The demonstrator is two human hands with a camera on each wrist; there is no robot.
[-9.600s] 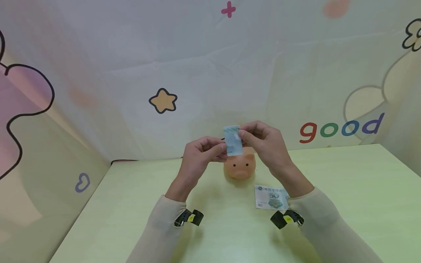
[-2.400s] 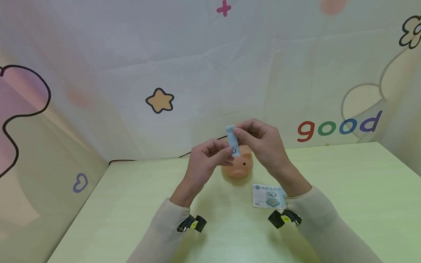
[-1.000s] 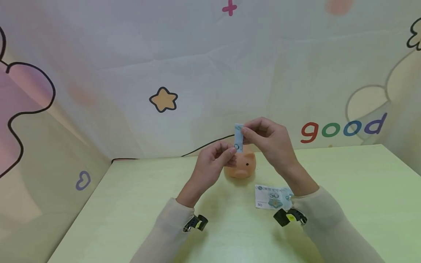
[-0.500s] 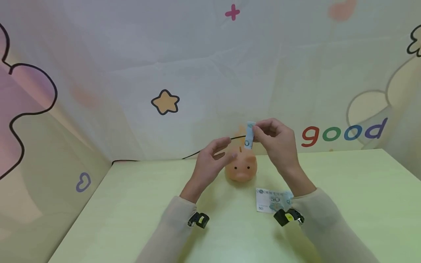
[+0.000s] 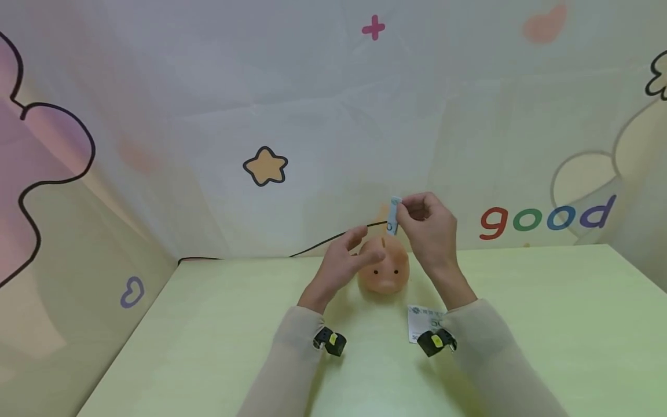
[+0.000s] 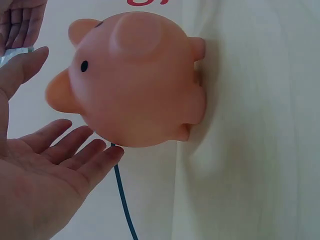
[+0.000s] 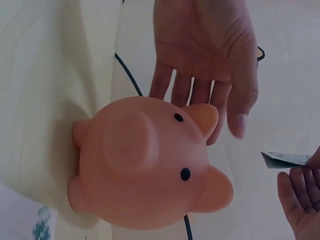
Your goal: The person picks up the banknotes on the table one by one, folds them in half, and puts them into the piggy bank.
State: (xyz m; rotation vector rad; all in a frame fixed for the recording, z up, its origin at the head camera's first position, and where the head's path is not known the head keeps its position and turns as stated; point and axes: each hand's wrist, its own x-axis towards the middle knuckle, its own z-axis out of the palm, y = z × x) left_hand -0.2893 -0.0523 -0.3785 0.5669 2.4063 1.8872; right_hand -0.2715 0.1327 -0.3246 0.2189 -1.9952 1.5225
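Note:
My right hand (image 5: 429, 229) pinches a folded banknote (image 5: 393, 215) between thumb and fingers, holding it upright above the top of an orange piggy bank (image 5: 385, 277). A narrow slot shows on the bank's top, just below and left of the note in the head view. My left hand (image 6: 55, 170) is at the bank's side, fingers spread and holding nothing, its fingertips right at the bank's body. From the right wrist, the banknote (image 7: 285, 160) shows its folded layers edge-on, apart from the bank's ears.
A flat banknote marked 50 (image 5: 424, 321) lies on the pale green table (image 5: 208, 347), partly under the right wrist's camera. A printed cloth backdrop (image 5: 312, 104) rises behind the table, with a black line running across its lower part.
The note was folded narrower over the earlier frames. My left hand has let go of it and moved to the bank's side, while my right hand has carried it over the bank's top.

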